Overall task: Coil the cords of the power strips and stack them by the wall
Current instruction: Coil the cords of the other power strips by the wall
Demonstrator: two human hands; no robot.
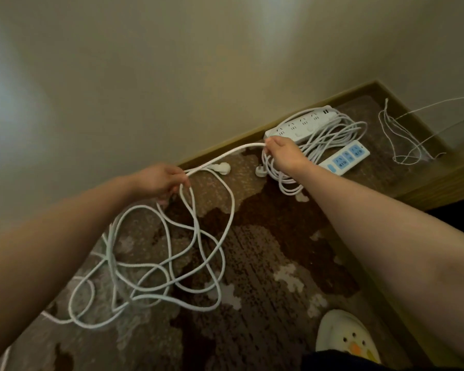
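Note:
A long white cord lies in loose tangled loops on the patterned carpet. My left hand grips a section of it, with loops hanging below. My right hand pinches the same cord farther along, so a taut stretch runs between both hands. A white power strip lies by the wall on top of its coiled cord. A second strip with blue sockets lies beside it. Two white plugs rest on the carpet between my hands.
The beige wall meets a brown baseboard along the carpet edge. A thin white wire lies tangled in the far right corner. A white slipper with a duck face is at the bottom right.

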